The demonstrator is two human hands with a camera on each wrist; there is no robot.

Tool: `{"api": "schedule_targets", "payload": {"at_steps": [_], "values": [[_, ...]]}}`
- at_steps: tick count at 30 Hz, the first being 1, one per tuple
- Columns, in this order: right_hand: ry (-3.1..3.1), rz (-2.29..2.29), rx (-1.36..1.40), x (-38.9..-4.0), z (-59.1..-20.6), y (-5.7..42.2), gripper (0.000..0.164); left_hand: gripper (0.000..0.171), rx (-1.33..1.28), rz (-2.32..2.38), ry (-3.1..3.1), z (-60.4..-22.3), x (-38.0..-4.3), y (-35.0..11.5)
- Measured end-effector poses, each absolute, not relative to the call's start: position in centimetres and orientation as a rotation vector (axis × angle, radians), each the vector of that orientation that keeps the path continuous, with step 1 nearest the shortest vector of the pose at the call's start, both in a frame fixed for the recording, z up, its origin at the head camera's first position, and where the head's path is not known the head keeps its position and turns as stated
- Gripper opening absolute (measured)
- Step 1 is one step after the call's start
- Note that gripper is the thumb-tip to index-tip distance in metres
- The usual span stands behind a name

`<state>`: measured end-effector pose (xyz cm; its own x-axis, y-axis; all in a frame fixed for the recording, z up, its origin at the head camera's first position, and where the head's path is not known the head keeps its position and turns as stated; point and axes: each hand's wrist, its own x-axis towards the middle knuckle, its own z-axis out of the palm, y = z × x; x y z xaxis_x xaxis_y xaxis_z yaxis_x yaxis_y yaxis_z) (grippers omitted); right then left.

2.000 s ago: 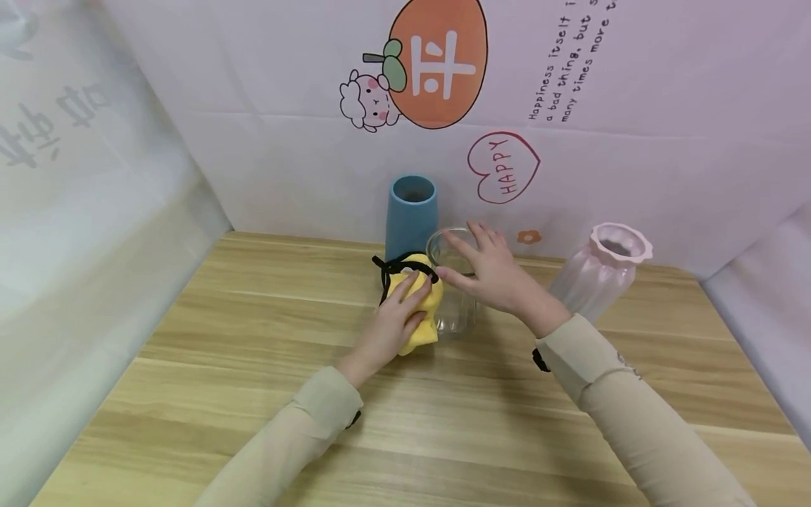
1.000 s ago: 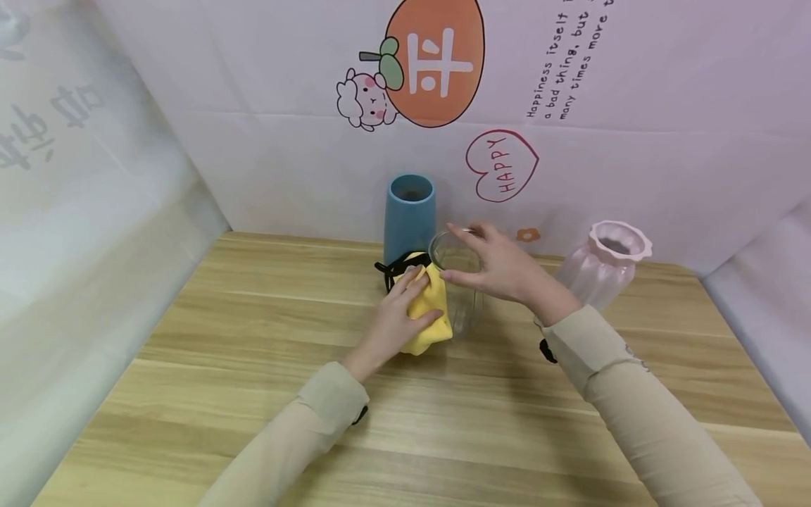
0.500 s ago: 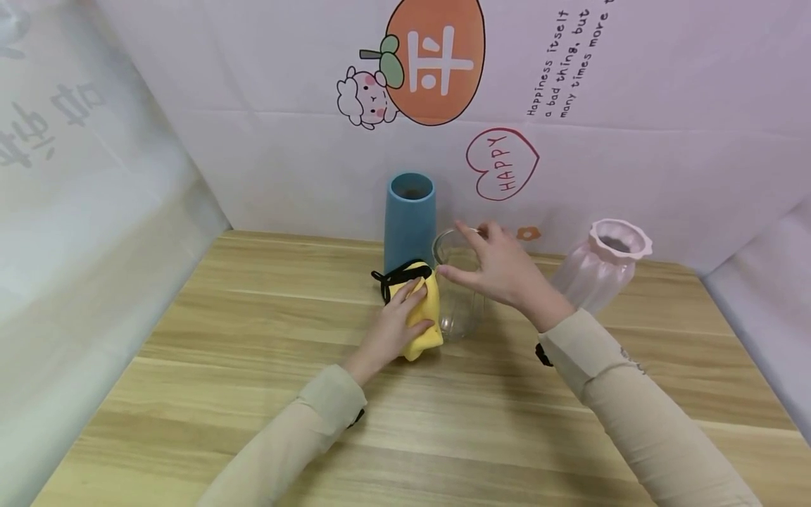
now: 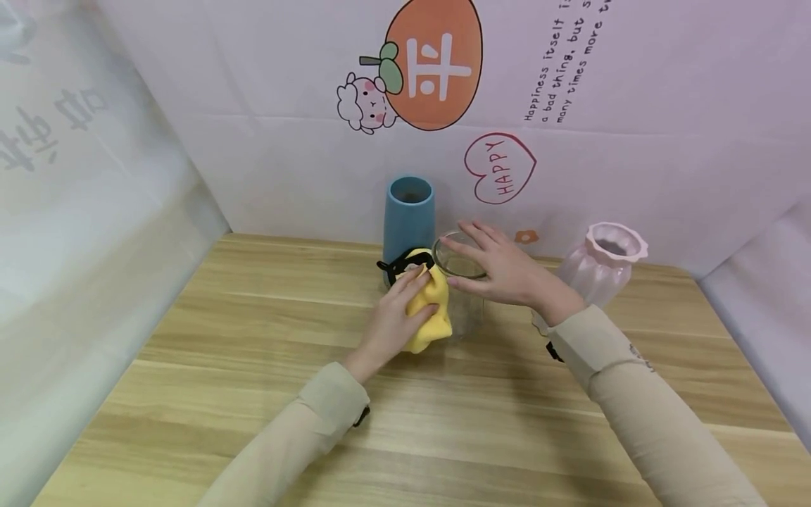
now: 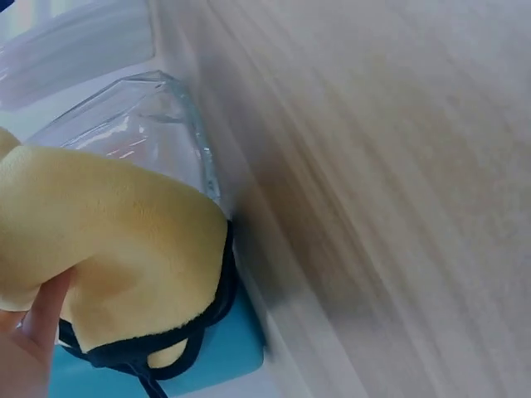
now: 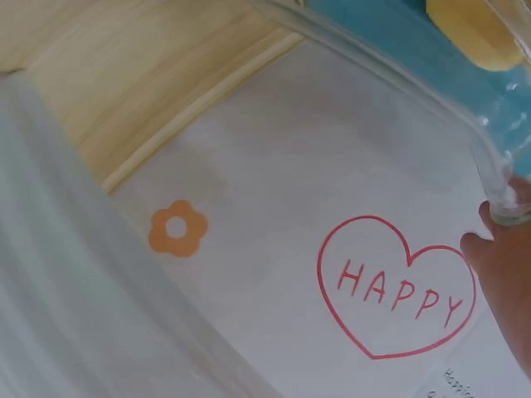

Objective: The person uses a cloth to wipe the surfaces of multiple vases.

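Note:
My left hand (image 4: 394, 317) grips a soft yellow cloth (image 4: 437, 325) with black edging and a thin black cord. The cloth lies against the left side of a clear glass vase (image 4: 466, 317), which stands upright on the table. In the left wrist view the bunched cloth (image 5: 141, 232) hides part of the vase's ribbed lower glass (image 5: 158, 124). My right hand (image 4: 507, 273) holds the vase at its rim, thumb on the near side and fingers spread over the top. In the right wrist view, fingertips of the right hand (image 6: 508, 274) meet the rim.
A blue vase (image 4: 408, 222) stands right behind the cloth, near the printed backdrop (image 4: 304, 169). To the right, a pale pink fluted vase (image 4: 592, 271) stands partly behind the right forearm. Wood-grain table (image 4: 253, 338) extends in front and to both sides.
The left hand and cloth have shifted slightly back and forth along the glass vase's side. The right hand's fingers have lain flatter across the rim; the vase stays in nearly the same place.

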<state>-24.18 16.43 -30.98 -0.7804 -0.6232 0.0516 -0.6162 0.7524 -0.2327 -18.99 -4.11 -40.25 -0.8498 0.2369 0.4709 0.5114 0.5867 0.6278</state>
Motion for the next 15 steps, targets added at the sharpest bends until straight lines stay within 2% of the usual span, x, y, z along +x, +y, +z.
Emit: {"api": "schedule_targets", "payload": {"at_steps": [5,15], "values": [[2.93,-0.386,-1.025,-24.2,-31.3,16.2,0.064,0.06,-0.631,-1.086,-2.568,-40.7,-19.0,-3.7],[3.033,-0.395,-0.896,-23.5,-31.4,15.3,0.066,0.052,-0.675,-0.92,-2.59,-41.5,-19.6,-4.1]]}}
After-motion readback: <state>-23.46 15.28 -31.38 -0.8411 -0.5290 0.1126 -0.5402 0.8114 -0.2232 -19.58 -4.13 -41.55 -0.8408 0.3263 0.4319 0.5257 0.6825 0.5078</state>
